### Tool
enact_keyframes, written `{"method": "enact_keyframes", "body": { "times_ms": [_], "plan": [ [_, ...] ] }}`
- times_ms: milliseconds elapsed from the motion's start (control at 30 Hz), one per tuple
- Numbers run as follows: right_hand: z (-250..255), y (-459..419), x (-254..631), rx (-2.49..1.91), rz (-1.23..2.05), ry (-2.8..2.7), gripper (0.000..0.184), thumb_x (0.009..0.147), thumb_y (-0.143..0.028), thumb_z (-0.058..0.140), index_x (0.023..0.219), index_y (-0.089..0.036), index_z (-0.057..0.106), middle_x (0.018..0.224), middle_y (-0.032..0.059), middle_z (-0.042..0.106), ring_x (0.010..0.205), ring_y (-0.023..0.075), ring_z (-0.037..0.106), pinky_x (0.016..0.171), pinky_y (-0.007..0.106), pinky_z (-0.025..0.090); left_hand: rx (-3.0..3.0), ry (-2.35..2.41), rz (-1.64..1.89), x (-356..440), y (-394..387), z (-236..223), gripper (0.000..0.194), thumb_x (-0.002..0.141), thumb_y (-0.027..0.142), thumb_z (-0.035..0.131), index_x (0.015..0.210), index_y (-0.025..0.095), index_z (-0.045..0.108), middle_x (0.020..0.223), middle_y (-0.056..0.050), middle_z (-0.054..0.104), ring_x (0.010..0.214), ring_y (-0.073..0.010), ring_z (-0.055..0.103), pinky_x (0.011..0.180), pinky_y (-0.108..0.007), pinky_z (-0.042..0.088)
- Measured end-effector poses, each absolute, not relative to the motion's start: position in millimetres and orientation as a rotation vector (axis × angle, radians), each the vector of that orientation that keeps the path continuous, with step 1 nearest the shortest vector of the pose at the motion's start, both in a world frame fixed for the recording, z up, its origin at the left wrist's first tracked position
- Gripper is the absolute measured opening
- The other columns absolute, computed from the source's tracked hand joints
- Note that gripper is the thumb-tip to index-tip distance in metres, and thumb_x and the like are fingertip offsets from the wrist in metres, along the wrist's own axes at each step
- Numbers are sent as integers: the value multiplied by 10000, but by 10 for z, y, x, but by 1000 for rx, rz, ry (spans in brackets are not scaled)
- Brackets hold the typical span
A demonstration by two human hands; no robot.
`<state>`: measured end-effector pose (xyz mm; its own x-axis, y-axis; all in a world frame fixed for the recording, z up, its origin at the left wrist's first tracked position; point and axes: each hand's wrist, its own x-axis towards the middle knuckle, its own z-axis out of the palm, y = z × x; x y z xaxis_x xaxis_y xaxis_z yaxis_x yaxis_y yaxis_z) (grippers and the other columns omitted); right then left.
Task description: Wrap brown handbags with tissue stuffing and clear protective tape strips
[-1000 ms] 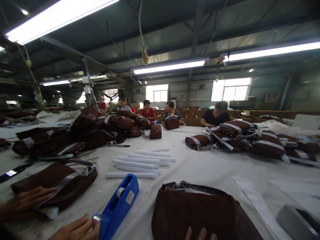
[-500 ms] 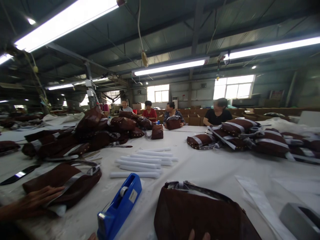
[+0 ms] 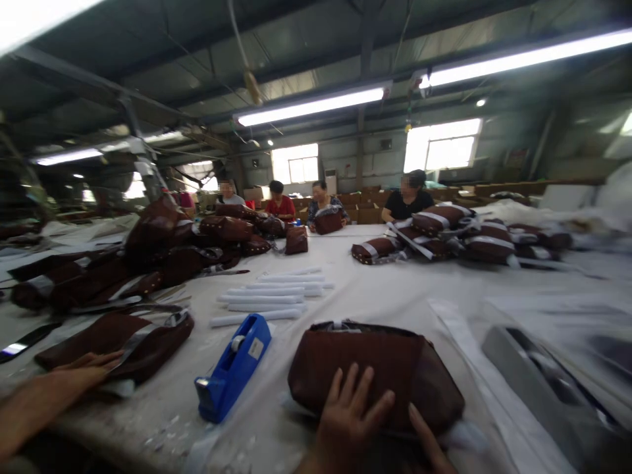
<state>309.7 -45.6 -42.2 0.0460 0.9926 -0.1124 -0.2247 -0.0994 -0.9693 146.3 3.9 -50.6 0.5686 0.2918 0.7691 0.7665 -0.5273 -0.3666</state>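
A brown handbag (image 3: 336, 352) lies on the white-covered table in front of me, its strap side facing away. My left hand (image 3: 348, 411) rests on the bag's near side with fingers spread, open. Beside it, my right hand (image 3: 428, 438) is mostly hidden; one stretched finger shows, touching or close to the bag's lower right. A blue tape dispenser (image 3: 234, 368) stands to the left of the bag. Further left, another person's hand (image 3: 89, 368) lies on a second brown handbag (image 3: 99, 332) with a pale band around it.
White rolls (image 3: 266, 299) lie beyond the dispenser. Wrapped brown bags are piled at left (image 3: 162, 257) and right (image 3: 444, 240). A grey device (image 3: 533, 382) and white strips (image 3: 474, 355) are on my right. Co-workers sit across the table, one in a black shirt (image 3: 409, 201).
My view has tilted down and shifted. A hand at the dispenser's front has withdrawn from there. Both my hands now show at the bag, where only fingertips showed before.
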Motion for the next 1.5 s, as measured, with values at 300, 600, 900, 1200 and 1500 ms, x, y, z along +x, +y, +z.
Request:
{"method": "enact_keyframes", "body": {
  "times_ms": [300,600,900,1200,1500],
  "plan": [
    [17,-919,3508,-1240,1423,-942,486,841,-550,683,1167,-190,663,1023,80,747,897,234,735,872,399,584,-2525,-1001,-794,1197,114,-150,763,879,4,397,1571,258,201,1579,-123,352,1452,-298,340,1131,-510,407],
    [-381,-1143,5003,-2105,-180,-1769,377,945,-249,513,1292,-154,627,1326,155,624,1263,303,536,1085,444,426,-2536,-1012,-818,1196,133,-44,849,828,20,440,1581,285,150,1592,-99,336,1434,-308,374,1144,-509,389],
    [-389,-1084,5142,-2264,-132,-1737,321,1010,-331,442,1071,-208,732,1109,86,738,1048,220,653,925,319,466,-2551,-997,-823,1185,148,-86,865,797,37,434,1581,276,158,1604,-83,309,1432,-304,379,1162,-497,363],
    [-248,-915,5159,-2313,-14,-1771,254,956,-355,573,1128,-238,719,1146,61,730,1018,205,675,789,263,481,-2566,-1040,-852,1231,159,-25,888,780,33,440,1582,284,150,1602,-67,319,1434,-304,375,1166,-502,356],
    [-225,-879,5094,-2355,-45,-1698,284,995,-345,498,934,-234,752,963,47,754,897,200,687,697,258,446,-2570,-1036,-860,1223,206,-34,859,786,60,437,1577,279,184,1601,-60,325,1428,-305,385,1170,-504,358]
  ]
}}
